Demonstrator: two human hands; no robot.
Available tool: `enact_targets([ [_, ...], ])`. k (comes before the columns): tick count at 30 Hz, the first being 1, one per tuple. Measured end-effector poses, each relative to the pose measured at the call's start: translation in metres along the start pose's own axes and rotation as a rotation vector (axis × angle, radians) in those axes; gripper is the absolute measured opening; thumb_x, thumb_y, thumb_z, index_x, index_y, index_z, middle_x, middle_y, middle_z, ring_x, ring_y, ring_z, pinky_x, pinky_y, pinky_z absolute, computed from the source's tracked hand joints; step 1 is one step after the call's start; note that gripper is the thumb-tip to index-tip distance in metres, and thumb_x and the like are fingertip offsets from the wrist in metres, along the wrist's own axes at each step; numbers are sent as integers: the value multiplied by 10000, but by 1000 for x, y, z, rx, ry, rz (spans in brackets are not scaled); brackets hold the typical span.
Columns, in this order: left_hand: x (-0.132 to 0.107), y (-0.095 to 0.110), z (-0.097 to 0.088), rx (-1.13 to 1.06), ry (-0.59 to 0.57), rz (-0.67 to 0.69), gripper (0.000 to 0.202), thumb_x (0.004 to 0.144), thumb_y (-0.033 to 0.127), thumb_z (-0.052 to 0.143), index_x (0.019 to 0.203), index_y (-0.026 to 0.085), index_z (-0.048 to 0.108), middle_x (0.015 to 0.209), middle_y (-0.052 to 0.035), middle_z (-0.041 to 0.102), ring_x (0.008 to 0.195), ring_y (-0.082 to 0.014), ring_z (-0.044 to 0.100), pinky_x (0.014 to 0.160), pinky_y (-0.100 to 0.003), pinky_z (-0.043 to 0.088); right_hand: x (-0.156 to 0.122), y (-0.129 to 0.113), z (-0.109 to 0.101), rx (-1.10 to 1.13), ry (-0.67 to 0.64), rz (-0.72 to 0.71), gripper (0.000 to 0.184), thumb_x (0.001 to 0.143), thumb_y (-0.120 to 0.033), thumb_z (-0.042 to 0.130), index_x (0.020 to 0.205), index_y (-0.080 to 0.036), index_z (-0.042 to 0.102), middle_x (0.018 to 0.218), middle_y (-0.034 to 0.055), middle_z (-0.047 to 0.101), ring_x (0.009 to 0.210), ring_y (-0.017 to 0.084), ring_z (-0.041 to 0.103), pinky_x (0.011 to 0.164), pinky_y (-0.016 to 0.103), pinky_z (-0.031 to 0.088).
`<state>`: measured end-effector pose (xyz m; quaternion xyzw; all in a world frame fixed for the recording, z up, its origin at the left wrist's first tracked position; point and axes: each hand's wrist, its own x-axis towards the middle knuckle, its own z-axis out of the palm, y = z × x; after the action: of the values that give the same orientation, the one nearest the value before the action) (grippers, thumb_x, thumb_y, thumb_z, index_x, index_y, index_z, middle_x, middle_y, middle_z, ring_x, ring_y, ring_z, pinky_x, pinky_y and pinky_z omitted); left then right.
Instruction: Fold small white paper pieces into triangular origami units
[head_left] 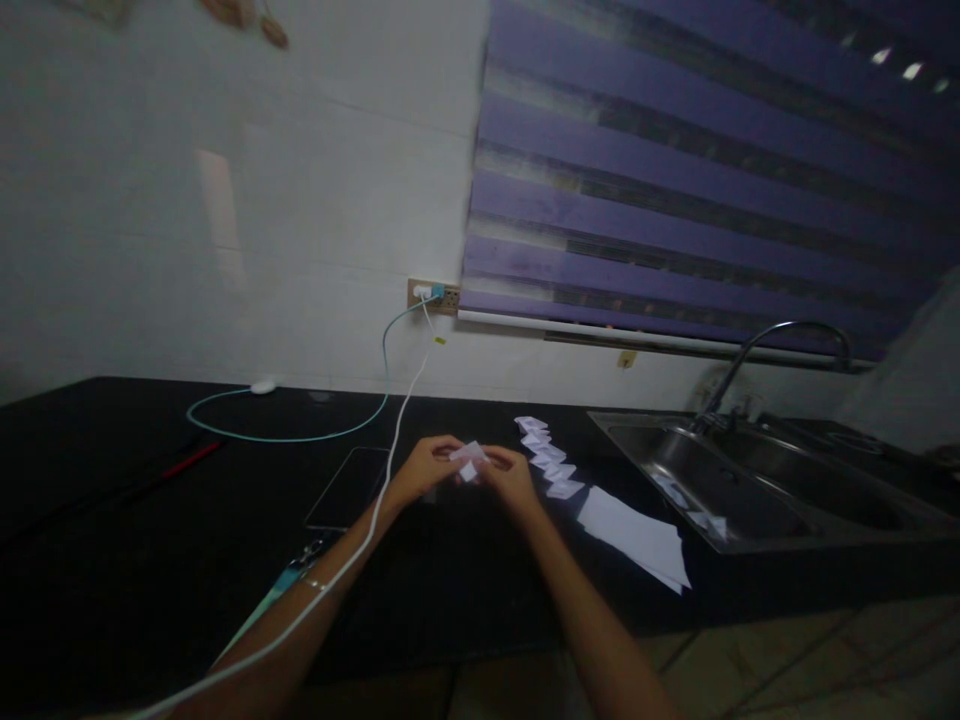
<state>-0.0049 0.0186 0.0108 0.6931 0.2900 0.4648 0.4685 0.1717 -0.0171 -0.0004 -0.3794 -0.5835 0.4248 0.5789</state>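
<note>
Between both hands is a small folded white paper [469, 455], its pointed flaps showing, held just above the dark counter. My left hand [426, 468] pinches its left side, and my right hand [511, 476] grips its right side. The fingertips behind the paper are partly hidden. To the right of my right hand, a row of several folded paper pieces [550, 458] runs away toward the wall. Nearer to me, a fanned stack of white paper sheets [636, 532] lies on the counter.
A phone [349, 488] lies left of my left hand. A white cable [367, 540] crosses over my left forearm from the wall outlet [433, 296]. A teal cable [300, 438] loops at the back left. On the right is a steel sink [720, 490] with a faucet [739, 365].
</note>
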Motion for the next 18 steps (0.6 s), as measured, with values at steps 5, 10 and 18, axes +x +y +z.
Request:
enact_targets([
  [5,-2,3,1,-50,-68,16,299,755,353,709,914,100,719,747,-77,705,574,-151,617,565,-251,466,1,1,-1,-61,4,-47,351,722,-410,719,957,-150,736,815,71,724,595,157,609,569,267,476],
  [10,-5,10,-6,-107,-109,-67,385,776,352,674,1074,111,715,703,-85,698,582,-152,587,487,-208,353,2,4,-5,-18,37,-28,378,736,-421,703,1022,-175,728,779,60,726,602,170,619,604,291,484],
  [18,-4,13,-8,-193,-103,-60,469,732,356,696,1117,88,691,625,-59,653,484,-100,469,446,-202,265,1,-1,-4,26,54,-43,391,702,-425,728,997,-171,698,784,58,721,602,172,636,590,282,498],
])
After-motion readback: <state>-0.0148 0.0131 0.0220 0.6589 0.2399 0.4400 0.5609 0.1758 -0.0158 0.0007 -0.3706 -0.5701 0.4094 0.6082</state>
